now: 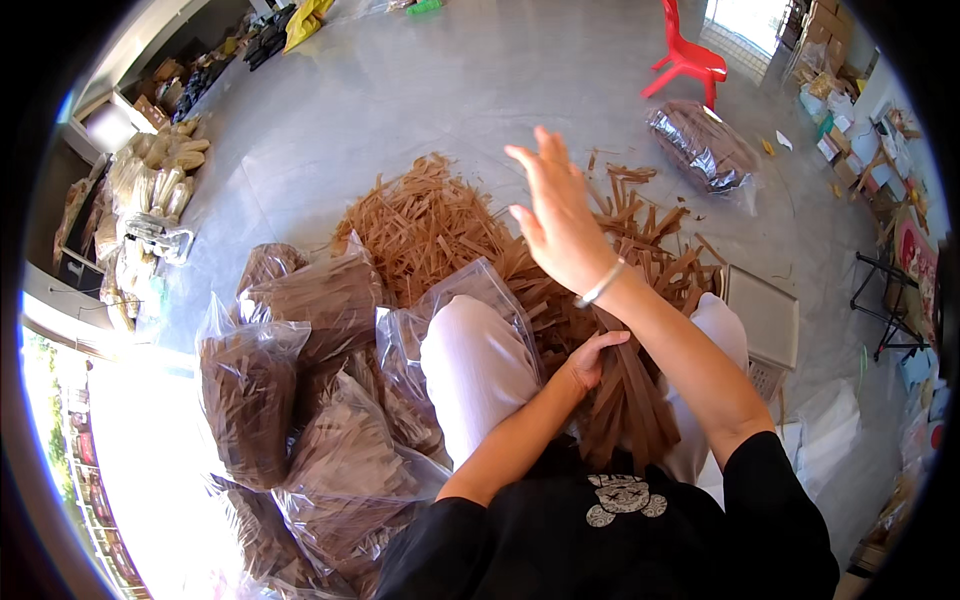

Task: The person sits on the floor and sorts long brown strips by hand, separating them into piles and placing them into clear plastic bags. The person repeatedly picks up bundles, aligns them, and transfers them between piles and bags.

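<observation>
Between my knees my left hand [589,358] grips a bundle of flat brown strips [626,405], whose ends fan out toward my lap. My right hand [555,214], with a bangle at the wrist, is raised above the strips, fingers apart and nothing in it. Beneath and beyond it, loose brown strips [660,247] lie heaped on the floor. To their left rises a pile of shorter, lighter brown scraps [431,232]. An open clear plastic bag [480,289] lies beside my left knee. What the strips are made of I cannot tell.
Several clear bags packed with brown strips [247,405] crowd my left side. Another filled bag [701,146] lies ahead right, near a red plastic chair [690,60]. By my right knee are a pale tray [761,315] and a scale-like keypad [765,379]. Goods line both walls.
</observation>
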`<state>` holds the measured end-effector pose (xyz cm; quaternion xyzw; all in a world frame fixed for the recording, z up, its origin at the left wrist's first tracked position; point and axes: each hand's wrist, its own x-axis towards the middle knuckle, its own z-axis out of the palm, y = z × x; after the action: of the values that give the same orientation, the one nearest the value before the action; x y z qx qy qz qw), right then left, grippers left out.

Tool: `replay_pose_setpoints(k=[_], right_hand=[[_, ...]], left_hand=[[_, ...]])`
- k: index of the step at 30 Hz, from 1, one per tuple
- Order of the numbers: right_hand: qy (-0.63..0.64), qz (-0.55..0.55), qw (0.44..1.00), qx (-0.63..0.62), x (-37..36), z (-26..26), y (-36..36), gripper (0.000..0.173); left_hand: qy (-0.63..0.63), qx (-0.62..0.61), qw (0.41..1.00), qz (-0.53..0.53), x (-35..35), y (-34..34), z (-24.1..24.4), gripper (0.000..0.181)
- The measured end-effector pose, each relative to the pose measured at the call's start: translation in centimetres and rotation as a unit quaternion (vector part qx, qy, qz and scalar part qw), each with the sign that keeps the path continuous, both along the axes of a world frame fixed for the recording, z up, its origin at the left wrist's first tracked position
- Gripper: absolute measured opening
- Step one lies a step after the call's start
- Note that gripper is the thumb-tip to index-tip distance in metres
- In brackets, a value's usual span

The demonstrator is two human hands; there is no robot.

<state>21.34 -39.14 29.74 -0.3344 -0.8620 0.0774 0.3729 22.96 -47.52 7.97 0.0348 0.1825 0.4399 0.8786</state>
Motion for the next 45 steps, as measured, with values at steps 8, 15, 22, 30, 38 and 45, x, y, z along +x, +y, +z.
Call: replay_pose_setpoints(k=[8,15,22,30,38,45], right_hand=[[-0.298,-0.296,0.905,-0.065,16.0,-7.3,-5.3,0.062],[-0.199,-0.229,0.936,-0.176,17.0,-9.8,-7.1,0.072],[0.417,-0.126,0.839,-0.325,17.9,-16.8,-7.8,0.075],[0.371,-0.126,0.834,-0.388,18.9,-15.5,-5.5,0.041],[0.477,-0.167,0.739,-0.446,17.6,-11.4,-1.8,0.045],[0.441,-0.123,0.773,-0.438,14.7,-11.7,-4.2,0.086]], left_hand=[[0.034,-0.008,0.999,-0.003,-0.6,1.4,0.0,0.026],[0.047,0.083,0.995,-0.016,1.9,2.8,-1.9,0.060],[0.116,-0.001,0.993,-0.028,2.6,2.4,-0.2,0.067],[0.128,0.040,0.991,0.025,1.4,1.9,1.6,0.058],[0.198,0.055,0.979,0.003,0.5,1.6,3.1,0.062],[0.275,0.109,0.955,0.037,1.3,0.8,5.2,0.066]])
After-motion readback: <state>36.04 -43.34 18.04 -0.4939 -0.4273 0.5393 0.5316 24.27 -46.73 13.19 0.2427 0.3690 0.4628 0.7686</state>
